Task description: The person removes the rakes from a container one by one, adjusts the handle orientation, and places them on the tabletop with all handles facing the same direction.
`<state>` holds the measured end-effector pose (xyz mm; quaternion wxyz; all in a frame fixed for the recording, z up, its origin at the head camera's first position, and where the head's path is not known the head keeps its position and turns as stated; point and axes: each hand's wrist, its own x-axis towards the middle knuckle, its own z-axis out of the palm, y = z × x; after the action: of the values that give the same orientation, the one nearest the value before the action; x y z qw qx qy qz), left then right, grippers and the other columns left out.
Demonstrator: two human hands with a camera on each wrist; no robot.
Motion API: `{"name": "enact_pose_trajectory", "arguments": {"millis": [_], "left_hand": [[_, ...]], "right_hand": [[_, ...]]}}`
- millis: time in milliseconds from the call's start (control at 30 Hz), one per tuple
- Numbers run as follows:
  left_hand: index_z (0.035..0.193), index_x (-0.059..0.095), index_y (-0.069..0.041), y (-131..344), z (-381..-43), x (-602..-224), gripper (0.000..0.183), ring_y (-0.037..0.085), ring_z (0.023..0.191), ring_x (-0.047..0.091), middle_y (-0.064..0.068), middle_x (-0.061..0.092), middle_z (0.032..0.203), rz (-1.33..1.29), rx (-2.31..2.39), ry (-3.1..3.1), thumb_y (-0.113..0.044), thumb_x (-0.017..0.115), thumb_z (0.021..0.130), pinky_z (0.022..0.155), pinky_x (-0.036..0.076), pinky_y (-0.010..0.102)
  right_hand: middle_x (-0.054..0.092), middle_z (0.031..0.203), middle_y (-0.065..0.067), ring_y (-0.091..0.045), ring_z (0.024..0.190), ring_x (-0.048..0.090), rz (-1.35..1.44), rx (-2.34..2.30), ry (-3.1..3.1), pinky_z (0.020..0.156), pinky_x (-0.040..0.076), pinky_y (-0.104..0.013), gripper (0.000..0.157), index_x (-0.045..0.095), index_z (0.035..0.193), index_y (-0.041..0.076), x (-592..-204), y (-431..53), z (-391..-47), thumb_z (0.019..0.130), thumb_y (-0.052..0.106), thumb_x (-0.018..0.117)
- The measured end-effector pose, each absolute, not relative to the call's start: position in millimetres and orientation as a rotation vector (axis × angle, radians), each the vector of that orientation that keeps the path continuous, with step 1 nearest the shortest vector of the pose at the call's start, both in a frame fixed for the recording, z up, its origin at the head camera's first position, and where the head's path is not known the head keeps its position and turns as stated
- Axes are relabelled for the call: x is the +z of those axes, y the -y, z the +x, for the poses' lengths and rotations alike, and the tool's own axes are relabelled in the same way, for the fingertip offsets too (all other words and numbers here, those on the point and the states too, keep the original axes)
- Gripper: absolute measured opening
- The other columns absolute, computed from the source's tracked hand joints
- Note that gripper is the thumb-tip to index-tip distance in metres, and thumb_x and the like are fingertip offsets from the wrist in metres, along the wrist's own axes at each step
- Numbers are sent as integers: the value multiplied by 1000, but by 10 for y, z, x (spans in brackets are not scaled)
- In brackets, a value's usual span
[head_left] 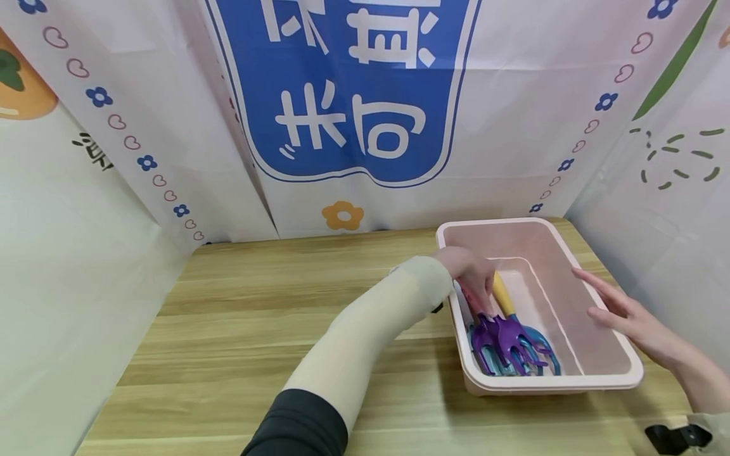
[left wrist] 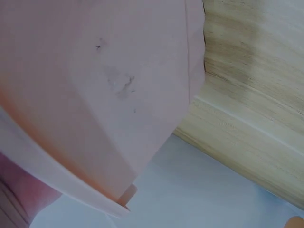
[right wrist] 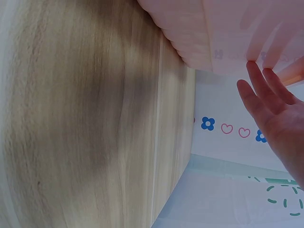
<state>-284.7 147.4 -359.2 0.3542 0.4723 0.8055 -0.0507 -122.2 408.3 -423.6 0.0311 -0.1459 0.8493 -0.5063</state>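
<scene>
My left hand (head_left: pixel 474 275) reaches over the left rim of a pink plastic bin (head_left: pixel 593 381), its fingers pointing down at garden hand tools inside. A pinkish-red handle (head_left: pixel 471 297) shows right beside those fingers; I cannot tell whether they grip it. Below them lie purple garden forks (head_left: pixel 504 335), overlapping blue tool heads (head_left: pixel 538 342) and a yellow handle (head_left: pixel 502 292). At the bin's right rim, my right hand (head_left: pixel 630 320) rests with its fingers extended. In the right wrist view, straight fingertips (right wrist: pixel 251 66) of that hand lie against the outer wall.
The bin stands on a wood-grain table (head_left: pixel 239 342), toward its right side. A printed white cloth (head_left: pixel 502 120) with a blue sign rises behind the back edge. White sheets (head_left: pixel 63 272) hang at both sides. The bin's outer wall (left wrist: pixel 137 57) fills much of the left wrist view.
</scene>
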Motion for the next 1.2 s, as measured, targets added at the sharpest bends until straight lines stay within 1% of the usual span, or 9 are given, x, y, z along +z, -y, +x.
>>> {"name": "enact_pose_trajectory", "arguments": {"millis": [167,267,433,533,667,767,933,1033,1200], "left_hand": [[60,64,-14,-1480,-2889,-3602,43,2,49,36,-5,50,57,1279,-88,-2019,-48,72,85,49,25,18],[56,58,-13,-1466,-2894,-3575,46,4,50,38,-4,49,56,1286,-50,-2018,-46,73,85,49,25,19],[61,63,-11,-1395,-2880,-3511,41,7,56,48,-1,56,60,1265,55,-2023,-42,74,85,51,32,19],[75,73,-10,-1345,-2876,-3467,29,11,62,54,2,65,69,1251,156,-2015,-37,74,86,56,39,20],[86,76,-8,-1296,-2873,-3376,24,16,65,57,4,67,74,1278,238,-1995,-32,74,87,60,43,23],[81,76,-10,-1249,-2878,-3297,23,14,62,55,4,67,72,1344,249,-1998,-32,74,87,61,45,25],[80,74,-6,-1111,-2869,-3150,21,12,56,51,2,63,67,1411,336,-1986,-26,75,87,57,43,23],[80,73,-7,-997,-2859,-3067,17,13,57,49,-1,59,64,1415,423,-1975,-23,74,88,56,40,22],[73,70,-11,-746,-2854,-2960,21,16,61,47,5,56,65,1441,562,-1967,-25,73,89,57,40,24]], "right_hand": [[12,156,20,12,130,14,-433,-1553,-2618,88,27,-5,64,16,157,26,-4248,-4081,-1228,102,3,40],[13,156,21,13,129,17,-445,-1548,-2629,87,29,-6,64,17,157,25,-4245,-4074,-1232,102,2,40],[15,155,22,15,127,21,-479,-1551,-2638,85,31,-8,64,18,156,23,-4235,-4064,-1227,101,0,41],[15,155,21,15,127,21,-484,-1561,-2623,85,32,-8,64,18,156,23,-4238,-4060,-1224,101,0,41],[15,155,21,15,125,22,-453,-1545,-2619,84,33,-8,64,16,157,25,-4245,-4068,-1229,102,2,40],[15,154,21,15,122,25,-434,-1520,-2628,82,34,-9,64,15,157,27,-4250,-4074,-1242,102,4,40],[17,151,24,16,117,31,-426,-1515,-2631,81,39,-11,64,15,157,26,-4260,-4078,-1259,102,4,40],[17,150,25,18,115,31,-404,-1496,-2638,80,40,-11,64,14,157,26,-4266,-4080,-1266,103,5,40],[15,151,24,18,115,29,-379,-1488,-2628,79,38,-10,63,13,157,27,-4270,-4075,-1269,103,7,39]]}}
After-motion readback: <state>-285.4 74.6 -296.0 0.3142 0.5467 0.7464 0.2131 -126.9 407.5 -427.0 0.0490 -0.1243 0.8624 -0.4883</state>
